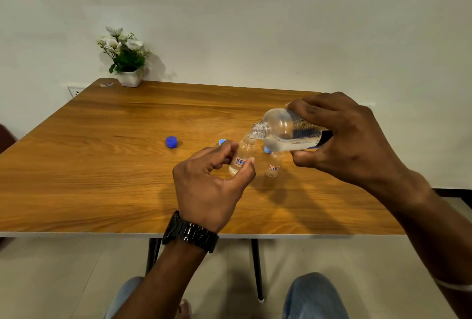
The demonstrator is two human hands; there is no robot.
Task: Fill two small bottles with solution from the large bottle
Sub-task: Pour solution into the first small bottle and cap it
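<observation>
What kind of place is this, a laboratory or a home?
Most likely a room in a home or small office, not a laboratory: a plain wooden table against a bare wall, a small pot of white flowers at its far corner, and a tiled floor.

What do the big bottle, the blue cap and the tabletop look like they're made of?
Large bottle: clear plastic, probably, see-through and glossy with a threaded neck. Blue cap: opaque moulded plastic, seemingly ribbed. Table: wood-grain surface, likely laminate, smooth with a pale edge.
</observation>
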